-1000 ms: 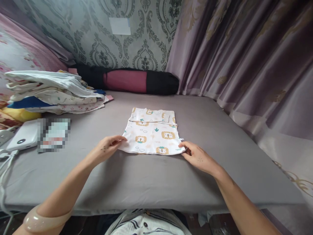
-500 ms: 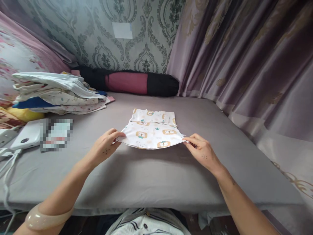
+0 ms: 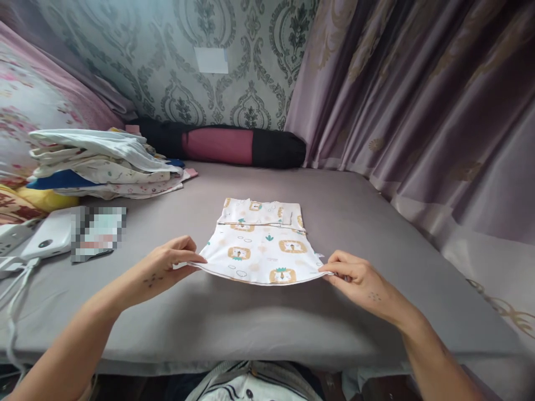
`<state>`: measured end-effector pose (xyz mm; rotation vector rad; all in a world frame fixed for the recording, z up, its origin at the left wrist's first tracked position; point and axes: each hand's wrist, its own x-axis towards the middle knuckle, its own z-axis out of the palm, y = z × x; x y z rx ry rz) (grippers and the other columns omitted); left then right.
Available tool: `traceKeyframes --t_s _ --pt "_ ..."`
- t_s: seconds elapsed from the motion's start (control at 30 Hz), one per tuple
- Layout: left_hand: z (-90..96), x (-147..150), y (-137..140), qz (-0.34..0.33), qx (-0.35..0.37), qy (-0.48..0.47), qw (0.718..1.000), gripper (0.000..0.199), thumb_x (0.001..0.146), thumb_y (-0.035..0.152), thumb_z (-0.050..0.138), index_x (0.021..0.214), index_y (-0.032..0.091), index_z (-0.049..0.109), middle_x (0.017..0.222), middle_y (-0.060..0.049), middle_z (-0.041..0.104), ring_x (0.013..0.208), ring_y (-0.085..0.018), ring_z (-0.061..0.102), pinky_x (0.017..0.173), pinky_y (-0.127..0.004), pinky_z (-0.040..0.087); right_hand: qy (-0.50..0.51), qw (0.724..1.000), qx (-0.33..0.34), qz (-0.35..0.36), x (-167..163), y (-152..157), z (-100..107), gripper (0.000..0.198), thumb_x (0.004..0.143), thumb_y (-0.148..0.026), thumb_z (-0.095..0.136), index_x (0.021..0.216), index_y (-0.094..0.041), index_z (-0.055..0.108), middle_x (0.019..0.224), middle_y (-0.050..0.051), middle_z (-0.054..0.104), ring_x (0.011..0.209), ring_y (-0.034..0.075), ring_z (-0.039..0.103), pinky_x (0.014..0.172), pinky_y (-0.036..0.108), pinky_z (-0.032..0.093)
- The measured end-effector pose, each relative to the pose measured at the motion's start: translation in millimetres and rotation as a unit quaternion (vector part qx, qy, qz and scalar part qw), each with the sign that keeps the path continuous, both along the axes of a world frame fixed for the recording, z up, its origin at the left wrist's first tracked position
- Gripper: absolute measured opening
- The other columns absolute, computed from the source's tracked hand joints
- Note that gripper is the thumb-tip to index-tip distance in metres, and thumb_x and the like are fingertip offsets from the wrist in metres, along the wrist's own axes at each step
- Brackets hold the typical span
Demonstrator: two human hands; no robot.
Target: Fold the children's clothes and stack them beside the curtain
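A white garment (image 3: pixel 267 250) printed with lion faces and small green plants lies partly folded on the grey sheet. Its far part is folded over in a flat band, while the near edge is lifted and sags between my hands. My left hand (image 3: pixel 173 262) pinches the near left corner between thumb and fingers. At the near right corner, my right hand (image 3: pixel 355 278) has the cloth pinched in the same way. The garment's underside is hidden.
A grey-sheeted bed (image 3: pixel 259 328) bears everything. At the left are a heap of clothes (image 3: pixel 104 161), a white power bank (image 3: pixel 50 234) with cables, and a pixelated flat item (image 3: pixel 98 234). A black and maroon bolster (image 3: pixel 221 146) lies along the wall; curtains (image 3: pixel 376 100) hang at the right.
Both hands have drawn the garment's near edge toward me and spread slightly apart. More of the printed cloth shows stretched out. The view has tilted up a little.
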<state>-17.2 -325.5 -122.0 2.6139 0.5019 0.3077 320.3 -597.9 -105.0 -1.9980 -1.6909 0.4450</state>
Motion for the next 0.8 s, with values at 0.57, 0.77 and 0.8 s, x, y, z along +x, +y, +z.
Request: traceKeyframes --t_s 0.57,0.77,0.8 --pt "-35.9 92.1 53.4 0.249 0.003 -0.048 0.967 0.033 0.086 0.045 0.047 0.078 0.019 0.067 0.087 -0.005 0.057 0.072 -0.017 0.055 0.066 -0.027 0.042 -0.05 0.977 0.06 -0.201 52.9 97.5 -50.9 0.023 0.086 -0.032 0.052 0.09 -0.021 0.071 0.084 0.003 0.067 0.073 0.015 0.06 0.069 0.025 0.043" --pt "-53.3 122.9 73.5 0.286 0.088 0.003 0.954 0.026 0.09 0.035 0.045 0.075 0.02 0.061 0.084 -0.007 0.059 0.078 -0.02 0.057 0.067 -0.028 0.04 -0.116 0.963 -0.026 -0.24 65.1 138.9 -59.3 0.024 0.091 -0.028 0.048 0.095 -0.019 0.07 0.095 0.007 0.072 0.086 0.017 0.063 0.071 0.023 0.04" --pt "-53.7 127.3 75.0 0.291 0.1 0.011 0.951 0.026 0.09 0.034 0.044 0.076 0.02 0.06 0.085 -0.007 0.06 0.08 -0.021 0.058 0.068 -0.029 0.04 -0.123 0.96 -0.042 -0.247 65.9 144.9 -59.1 0.025 0.092 -0.027 0.047 0.096 -0.019 0.07 0.097 0.007 0.072 0.088 0.017 0.064 0.071 0.023 0.039"
